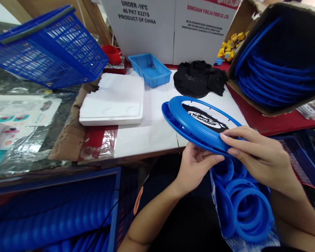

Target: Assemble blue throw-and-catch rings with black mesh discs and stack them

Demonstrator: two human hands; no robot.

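Both hands grip a round blue plastic ring frame (194, 122) made of two rings, with a gap between them at the left side. Black fabric with white "Throw Ball" lettering (206, 117) shows inside its opening. My left hand (196, 164) holds the lower edge from below, thumb along the rim. My right hand (257, 154) pinches the right edge, fingers on top of the upper ring. Below the frame, a bag of smaller blue rings (252, 206) sits between my forearms. Black mesh fabric (199, 77) lies on the table beyond the frame.
A white foam block (112, 99) and a light blue tray (156, 75) rest on the table. At right, a cardboard box holds large blue rings (278, 77). A blue basket (49, 49) tilts at upper left. Blue parts fill a crate (118, 189) at lower left.
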